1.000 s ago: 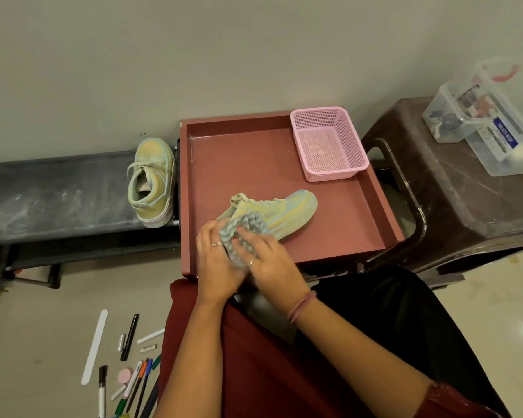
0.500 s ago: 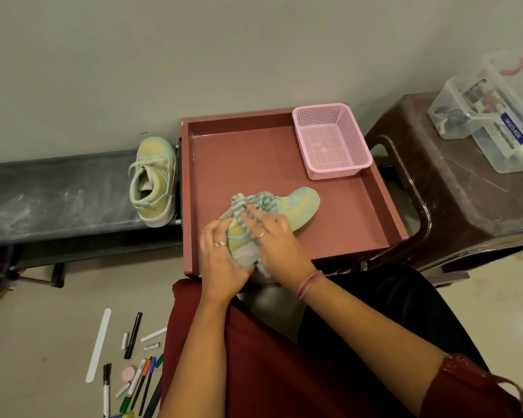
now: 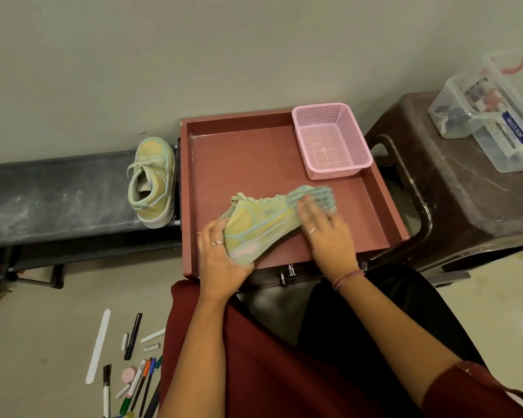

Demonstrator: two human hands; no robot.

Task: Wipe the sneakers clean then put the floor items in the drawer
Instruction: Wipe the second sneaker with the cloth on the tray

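Cloth (image 3: 314, 199) under flat right hand (image 3: 326, 233) has slid from heel to toe of sneaker (image 3: 260, 224) in drawer (image 3: 248, 152), left hand (image 3: 221, 257) fingers gripping heel; wiping underway, floor pens (image 3: 139, 384) untouched.

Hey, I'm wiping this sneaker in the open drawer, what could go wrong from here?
The cloth is at the toe of the sneaker, close to the pink basket; a long stroke might knock it. The left hand holds only the heel, so the shoe may twist under the right hand. The pens lie on the floor beside your leg and could get stepped on.
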